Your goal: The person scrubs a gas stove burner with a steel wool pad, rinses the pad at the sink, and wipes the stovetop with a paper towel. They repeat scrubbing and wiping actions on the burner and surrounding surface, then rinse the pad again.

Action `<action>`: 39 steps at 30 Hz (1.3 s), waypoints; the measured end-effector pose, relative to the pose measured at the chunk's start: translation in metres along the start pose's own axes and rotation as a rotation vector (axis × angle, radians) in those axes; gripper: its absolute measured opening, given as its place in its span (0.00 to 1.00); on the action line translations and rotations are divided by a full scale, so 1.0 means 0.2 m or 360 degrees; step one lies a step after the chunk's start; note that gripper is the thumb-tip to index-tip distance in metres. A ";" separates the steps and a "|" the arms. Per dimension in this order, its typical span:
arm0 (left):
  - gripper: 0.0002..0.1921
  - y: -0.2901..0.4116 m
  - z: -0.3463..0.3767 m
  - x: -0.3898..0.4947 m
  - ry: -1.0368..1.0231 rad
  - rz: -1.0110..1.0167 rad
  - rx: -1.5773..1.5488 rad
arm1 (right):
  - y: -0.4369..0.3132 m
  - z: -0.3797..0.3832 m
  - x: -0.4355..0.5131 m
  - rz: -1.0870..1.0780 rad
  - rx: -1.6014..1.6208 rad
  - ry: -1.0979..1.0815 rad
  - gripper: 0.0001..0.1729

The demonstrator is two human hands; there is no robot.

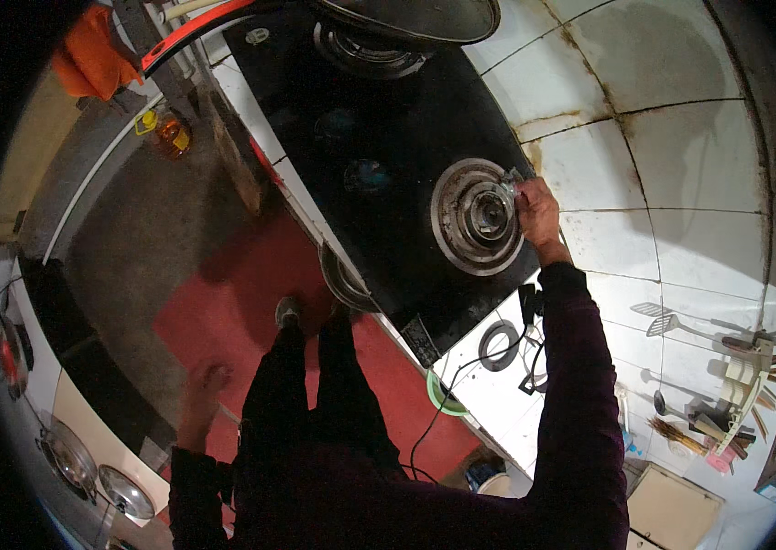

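Note:
My right hand (538,212) reaches to the far side of a gas burner (448,230) set in a black glass cooktop (388,247). Pinched in its fingers is a small shiny crumpled scrap (513,180), which may be steel wool or clear plastic. The scrap is at the burner's outer ring. Brown grime coats the round burner pan, and no pot sits over it. Low beside my legs hangs my left hand (204,386), above the red floor covering (223,323). Shadow and blur hide its fingers.
A large wok (415,17) sits on the second burner (367,58). Stained white tiles (601,165) rise behind the cooktop. A black ring (499,346) and a cable (457,378) lie on the white counter. Utensils hang from a wall rack (749,395). An oil bottle (173,137) stands on the floor.

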State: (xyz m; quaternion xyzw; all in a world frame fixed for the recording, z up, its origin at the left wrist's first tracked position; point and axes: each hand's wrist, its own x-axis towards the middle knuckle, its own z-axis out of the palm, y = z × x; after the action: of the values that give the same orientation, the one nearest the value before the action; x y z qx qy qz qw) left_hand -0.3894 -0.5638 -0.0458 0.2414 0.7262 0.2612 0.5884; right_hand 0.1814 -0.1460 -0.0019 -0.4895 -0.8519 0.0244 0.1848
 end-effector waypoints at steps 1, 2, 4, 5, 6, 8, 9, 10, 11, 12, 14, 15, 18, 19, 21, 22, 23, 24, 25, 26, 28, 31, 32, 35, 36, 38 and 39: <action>0.13 0.02 0.04 0.02 -0.0022 -0.0016 -0.0111 | -0.01 -0.02 -0.06 0.0030 -0.0057 -0.0071 0.19; 0.13 0.04 0.08 0.04 -0.0047 -0.0031 -0.0220 | -0.02 -0.04 -0.12 0.0019 -0.0174 -0.0134 0.20; 0.12 0.09 0.14 0.10 -0.0179 -0.0006 -0.0235 | -0.07 -0.05 -0.21 0.0226 -0.0293 -0.0308 0.24; 0.12 0.11 0.17 0.12 -0.0226 -0.0016 -0.0234 | -0.10 -0.05 -0.25 0.0257 -0.0339 -0.0288 0.24; 0.12 0.14 0.18 0.13 -0.0264 0.0028 -0.0225 | -0.13 -0.04 -0.29 0.0314 -0.0303 -0.0229 0.23; 0.13 0.19 0.19 0.14 -0.0325 0.0088 -0.0193 | -0.23 -0.03 -0.34 0.0332 -0.0321 -0.0083 0.18; 0.14 0.22 0.19 0.15 -0.0337 0.0112 -0.0167 | -0.28 -0.02 -0.35 0.0395 -0.0336 -0.0162 0.15; 0.14 0.25 0.18 0.15 -0.0365 0.0132 -0.0146 | -0.34 -0.03 -0.38 0.0550 -0.0318 -0.0205 0.15; 0.15 0.26 0.18 0.15 -0.0363 0.0164 -0.0145 | -0.43 -0.02 -0.42 0.0751 -0.0312 -0.0263 0.15; 0.15 0.27 0.17 0.14 -0.0359 0.0178 -0.0133 | -0.50 -0.02 -0.44 0.0663 -0.0326 -0.0246 0.13; 0.15 0.28 0.17 0.13 -0.0323 0.0221 -0.0153 | -0.65 -0.01 -0.49 0.0571 -0.0216 -0.0012 0.08; 0.14 0.27 0.17 0.12 -0.0274 0.0193 -0.0086 | -0.71 0.01 -0.49 0.0661 -0.0166 -0.0007 0.08; 0.14 0.24 0.16 0.09 -0.0262 0.0158 -0.0026 | -0.86 0.07 -0.44 0.0870 0.0037 -0.0005 0.07; 0.14 0.23 0.16 0.09 -0.0300 0.0175 -0.0087 | -0.93 0.11 -0.42 0.1071 0.0278 0.0034 0.12; 0.13 0.22 0.17 0.09 -0.0341 0.0175 -0.0150 | -1.00 0.18 -0.34 0.0790 0.0085 0.0087 0.13; 0.13 0.22 0.18 0.10 -0.0343 0.0160 -0.0153 | -1.02 0.21 -0.29 0.0647 0.0178 0.0291 0.13; 0.13 0.21 0.18 0.11 -0.0356 0.0129 -0.0155 | -1.03 0.24 -0.24 0.0582 0.0257 0.0424 0.13; 0.13 0.21 0.18 0.13 -0.0331 0.0169 -0.0096 | -1.05 0.26 -0.22 0.1153 0.1042 0.0184 0.11; 0.13 0.21 0.19 0.16 -0.0318 0.0188 -0.0037 | -1.04 0.25 -0.21 0.1155 0.0924 0.0277 0.11; 0.13 0.19 0.18 0.18 -0.0303 0.0274 -0.0016 | -1.01 0.24 -0.22 0.1069 0.0841 0.0429 0.10; 0.14 0.15 0.16 0.22 -0.0265 0.0407 -0.0007 | -0.93 0.17 -0.30 0.1063 0.0789 0.0568 0.11; 0.14 0.07 0.09 0.25 -0.0223 0.0351 -0.0221 | -0.72 0.02 -0.51 0.1411 0.1161 0.0734 0.11; 0.14 0.05 0.06 0.25 -0.0210 0.0229 -0.0254 | -0.63 -0.02 -0.54 0.1491 0.1302 0.0788 0.15; 0.13 0.02 -0.01 0.21 -0.0109 0.0047 0.0066 | -0.46 -0.03 -0.61 0.1738 0.0791 0.0478 0.16; 0.14 0.02 -0.01 0.19 -0.0146 0.0030 -0.0001 | -0.41 -0.02 -0.61 0.1423 0.0469 0.0390 0.15; 0.16 0.04 -0.01 0.16 -0.0183 0.0026 -0.0143 | -0.33 0.00 -0.56 0.0978 -0.0233 0.0188 0.15; 0.16 0.05 0.00 0.15 -0.0143 0.0041 -0.0135 | -0.30 0.01 -0.51 0.1003 -0.0206 0.0184 0.15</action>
State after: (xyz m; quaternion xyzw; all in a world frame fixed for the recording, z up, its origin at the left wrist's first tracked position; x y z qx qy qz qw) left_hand -0.3944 -0.5365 -0.0611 0.2370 0.6841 0.2881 0.6267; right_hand 0.1775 -0.2629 -0.0208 -0.7404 -0.6463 -0.0017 0.1846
